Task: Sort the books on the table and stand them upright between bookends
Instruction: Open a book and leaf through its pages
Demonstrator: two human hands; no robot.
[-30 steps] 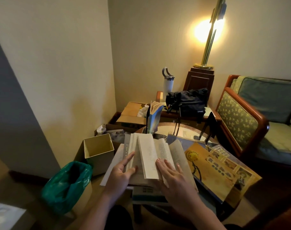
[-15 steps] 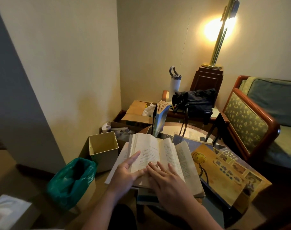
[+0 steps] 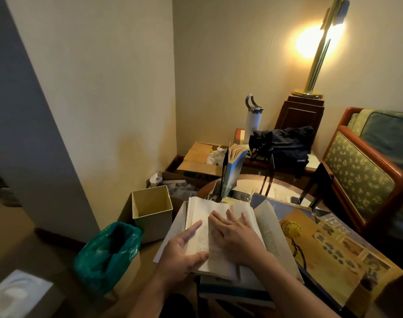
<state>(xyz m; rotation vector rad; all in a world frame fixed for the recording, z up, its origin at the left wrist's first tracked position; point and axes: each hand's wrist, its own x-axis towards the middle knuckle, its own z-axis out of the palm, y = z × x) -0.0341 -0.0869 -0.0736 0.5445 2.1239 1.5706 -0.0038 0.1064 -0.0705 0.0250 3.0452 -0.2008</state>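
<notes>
An open white-paged book (image 3: 262, 228) lies on top of other books at the near edge of the round table (image 3: 253, 183). My right hand (image 3: 235, 237) presses flat on its middle pages, fingers straight. My left hand (image 3: 181, 251) holds the left pages, index finger and thumb on top, the other fingers hidden. A blue book (image 3: 232, 173) stands upright against a black bookend (image 3: 224, 177) farther back. A second black bookend (image 3: 315, 187) stands to the right. A large yellow book (image 3: 329, 246) lies flat at the right, and a blue-edged book (image 3: 230, 292) sits under the open one.
Left of the table an open cream box (image 3: 152, 207) and a green-bagged bin (image 3: 106, 251) stand on the floor. Behind are cardboard boxes (image 3: 196, 161), a black bag (image 3: 285, 145) and a white bottle (image 3: 253, 120). An armchair (image 3: 361, 177) stands at the right.
The upright page fell to the left. My right hand slid up and left onto the middle pages and now lies flat. My left hand kept its hold on the left side.
</notes>
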